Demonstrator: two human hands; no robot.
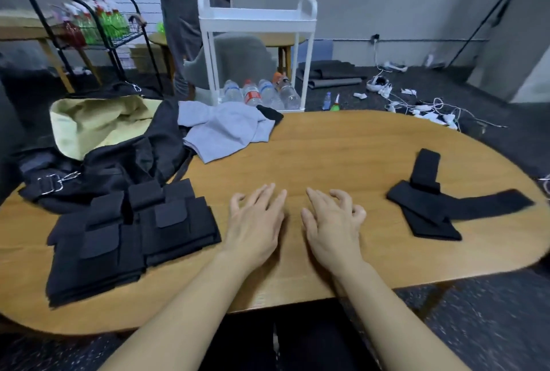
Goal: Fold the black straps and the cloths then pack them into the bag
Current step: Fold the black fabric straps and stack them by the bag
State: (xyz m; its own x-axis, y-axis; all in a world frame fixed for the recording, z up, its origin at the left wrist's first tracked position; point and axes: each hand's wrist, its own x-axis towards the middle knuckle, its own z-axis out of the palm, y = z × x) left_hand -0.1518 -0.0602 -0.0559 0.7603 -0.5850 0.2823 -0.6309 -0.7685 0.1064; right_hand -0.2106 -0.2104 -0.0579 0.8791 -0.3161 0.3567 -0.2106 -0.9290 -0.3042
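My left hand (256, 221) and right hand (333, 224) hover side by side over the table (342, 144), fingers loosely spread, holding nothing. Two unfolded black straps (431, 204) cross at right; two folded stacks (131, 236) lie left, near the open bag (98, 144). One grey cloth (223, 129) lies far.

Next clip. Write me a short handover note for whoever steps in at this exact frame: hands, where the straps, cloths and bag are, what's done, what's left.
Hands: left hand and right hand are both open, holding nothing, over the bare middle of the table.
Things: folded black straps stacked at the left; unfolded straps lie crossed at the right; grey cloth crumpled at the far side; bag open at far left.
Done: the left stack is folded.
Left: fold the right straps and the cloth, pack everything.
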